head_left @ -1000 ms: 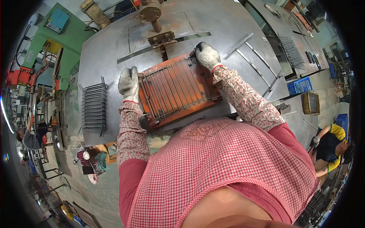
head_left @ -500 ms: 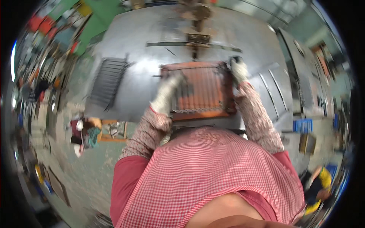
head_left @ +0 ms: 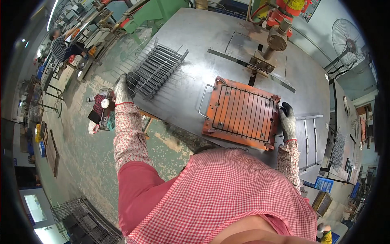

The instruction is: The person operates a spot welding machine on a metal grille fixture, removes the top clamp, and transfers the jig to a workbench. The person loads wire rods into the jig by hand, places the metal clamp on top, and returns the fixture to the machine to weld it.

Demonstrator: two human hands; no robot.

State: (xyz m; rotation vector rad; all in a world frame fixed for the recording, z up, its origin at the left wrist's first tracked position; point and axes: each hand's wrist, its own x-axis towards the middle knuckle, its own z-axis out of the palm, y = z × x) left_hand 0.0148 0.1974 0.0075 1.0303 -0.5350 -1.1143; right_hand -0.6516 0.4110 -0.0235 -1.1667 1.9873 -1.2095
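Note:
A rusty-orange fixture plate (head_left: 211, 118) lies on the steel table, with a black wire grid (head_left: 246, 116) flat on it. Past its left edge juts a U-shaped wire handle (head_left: 202, 103). At the fixture's right edge, my gloved right hand (head_left: 288, 123) has its fingers curled round the matching handle, which it mostly covers. Far to the left, my gloved left hand (head_left: 123, 90) closes its dark fingertips on a thin wire rack (head_left: 126, 64), tilted and partly see-through against the floor. Beside it rests a stack of dark wire racks (head_left: 159, 69), at the table's left edge.
Behind the fixture stands a machine head (head_left: 277, 40) with a clamp block (head_left: 261, 65) over dark bars on the table (head_left: 191, 32). Two metal strips (head_left: 310, 138) lie to the right. A fan (head_left: 347, 42) stands at the far right; a person (head_left: 65, 44) works far left.
The view has turned left. My left hand has gone from above the fixture to the rack stack and now holds a wire rack. My right hand remains at the fixture's right side, now lower along it.

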